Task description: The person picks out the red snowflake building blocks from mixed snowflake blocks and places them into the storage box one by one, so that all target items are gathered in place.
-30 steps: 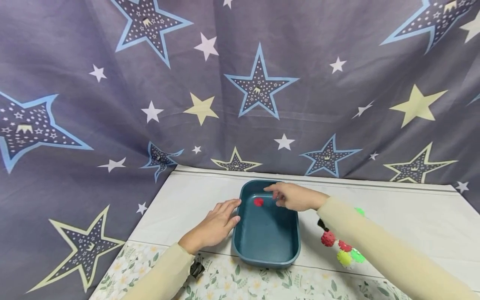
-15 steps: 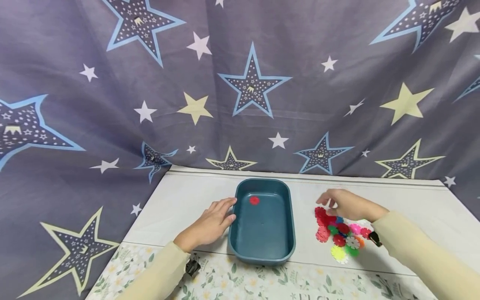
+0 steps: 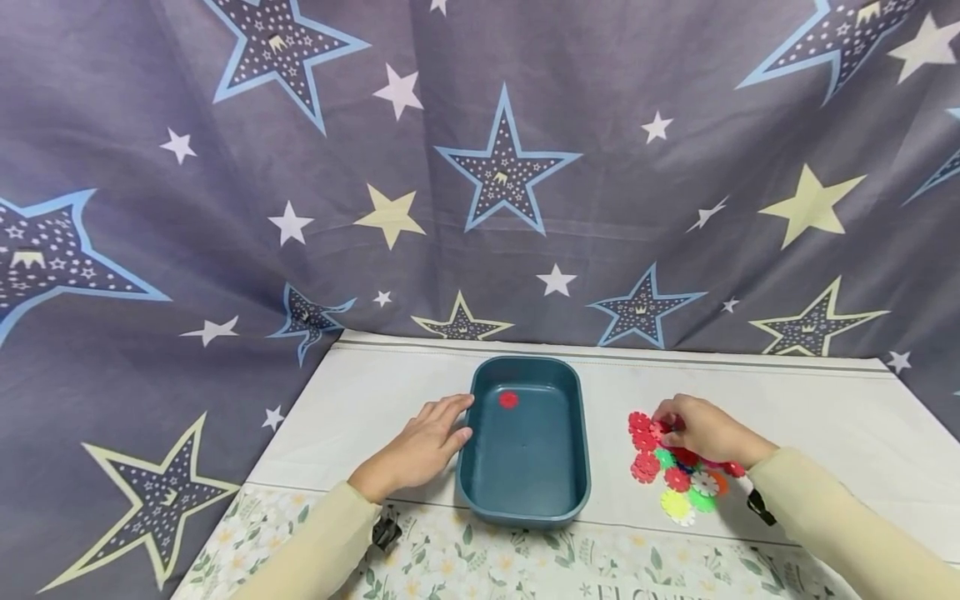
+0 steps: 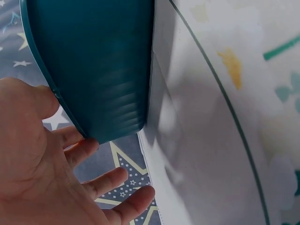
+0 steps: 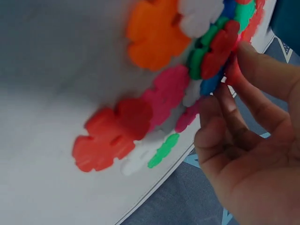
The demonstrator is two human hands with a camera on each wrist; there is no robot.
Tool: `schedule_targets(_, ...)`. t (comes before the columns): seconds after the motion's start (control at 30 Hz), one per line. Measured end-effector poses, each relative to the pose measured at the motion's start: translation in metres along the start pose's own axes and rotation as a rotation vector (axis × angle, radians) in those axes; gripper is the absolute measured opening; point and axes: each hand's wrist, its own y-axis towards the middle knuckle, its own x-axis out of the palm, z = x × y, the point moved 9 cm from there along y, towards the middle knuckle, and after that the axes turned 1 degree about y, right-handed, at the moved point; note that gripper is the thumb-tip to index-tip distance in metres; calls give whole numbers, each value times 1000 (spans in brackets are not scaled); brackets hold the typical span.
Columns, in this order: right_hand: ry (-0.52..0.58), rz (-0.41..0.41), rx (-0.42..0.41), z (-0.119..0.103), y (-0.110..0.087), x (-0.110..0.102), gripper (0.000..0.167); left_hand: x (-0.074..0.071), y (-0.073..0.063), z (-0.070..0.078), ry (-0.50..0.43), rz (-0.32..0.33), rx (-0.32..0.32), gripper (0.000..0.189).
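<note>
A dark teal plastic bin (image 3: 525,475) sits mid-table with one red snowflake disc (image 3: 508,400) on its floor near the far end. My left hand (image 3: 423,450) lies against the bin's left side, fingers loosely spread and fingertips touching the rim. To the right is a heap of flower-shaped snowflake discs in several colours, such as a yellow disc (image 3: 674,504) and an orange disc (image 5: 157,35). My right hand (image 3: 708,429) is over the heap's far side, thumb and fingers pinching a red snowflake disc (image 3: 657,430). The palm covers part of the heap.
A white table cover (image 3: 390,375) with a floral front band (image 3: 450,567) lies under everything. Behind the table's back edge hangs a grey curtain (image 3: 480,267) printed with stars. Black straps (image 3: 386,533) circle the wrists.
My right hand has gone from over the bin to the heap on the right, then down among the red discs. The left hand stays at the bin's rim. The head view has shifted slightly.
</note>
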Motion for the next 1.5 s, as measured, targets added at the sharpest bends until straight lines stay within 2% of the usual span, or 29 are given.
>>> schedule_targets(0.23,30,50,-10,-2,-4,-4,21,4,-1,1,-10,16,-3,51)
schedule_targets(0.37,31,112,-77,-15,-7,-12,21,4,-2,3,-2,16,2,52)
schedule_targets(0.57,30,283,-253,-62,-11,-33,26,5,-3,3,-14,17,2,52)
schedule_targets(0.67,64,308,-328,-88,-7,-36,24,5,-4,3,-18,17,-2,53)
schedule_targets(0.8,82,248,-408,-121,2,-27,20,6,-4,2,-13,17,2,53)
schedule_targets(0.93,69,170,-489,-151,12,-14,25,6,-4,3,-10,17,13,53)
schedule_targets(1.1,3,73,-557,-176,33,10,27,4,-4,4,-18,16,11,53)
schedule_targets(1.17,-31,10,-557,-181,43,22,27,4,-4,4,-21,17,9,53)
schedule_targets(1.3,-57,-119,-505,-183,61,44,28,4,-4,3,-15,20,14,53)
schedule_targets(1.5,-141,-216,-394,-182,77,60,27,5,-4,2,-14,26,20,54)
